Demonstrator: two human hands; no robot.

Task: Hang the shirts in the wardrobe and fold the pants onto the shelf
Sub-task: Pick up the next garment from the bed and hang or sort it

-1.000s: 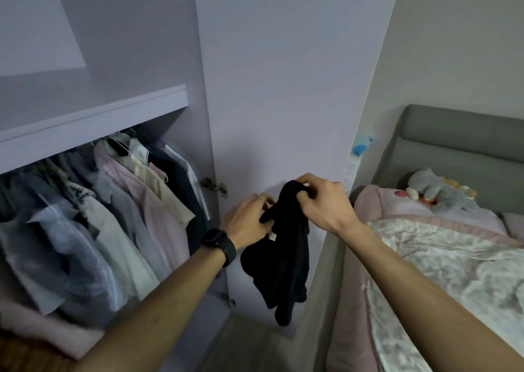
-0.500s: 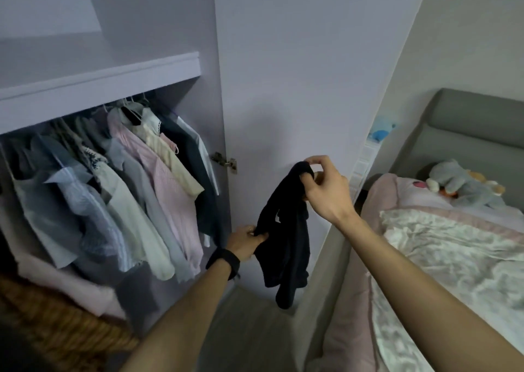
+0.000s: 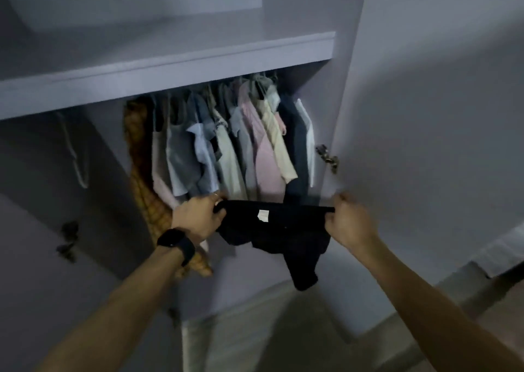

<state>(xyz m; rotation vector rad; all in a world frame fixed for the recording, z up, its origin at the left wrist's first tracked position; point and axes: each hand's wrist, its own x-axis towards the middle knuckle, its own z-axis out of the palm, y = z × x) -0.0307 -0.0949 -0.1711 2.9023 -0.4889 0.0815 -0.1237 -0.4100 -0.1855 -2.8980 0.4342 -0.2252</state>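
On my feed the left hand (image 3: 198, 215) has its fingers curled round one end of the waistband of the black pants (image 3: 278, 235), and the right hand (image 3: 350, 224) pinches the other end between thumb and bent fingers, so both hands are closed on the cloth. The waistband runs taut and about level between them, with a small white tag (image 3: 262, 215) showing near its middle. The rest of the fabric sags below in folds, and one leg hangs lowest, toward the right forearm. A black watch (image 3: 176, 244) sits on the left wrist. The pants are held in the air in front of the open wardrobe, just below the hems of the hanging shirts (image 3: 243, 150), a packed row of pale blue, cream, pink and dark pieces. At the left end of that row hangs a mustard checked garment (image 3: 140, 173), reaching down behind the left wrist. Further left an empty white hanger (image 3: 75, 159) hangs alone. Above the clothes runs the lilac shelf (image 3: 170, 70), well above the pants. The open wardrobe door (image 3: 425, 145) stands to the right, its metal hinge (image 3: 327, 157) just above the right hand. The frame is dim and somewhat blurred, with pale floor (image 3: 283, 332) beneath the arms.
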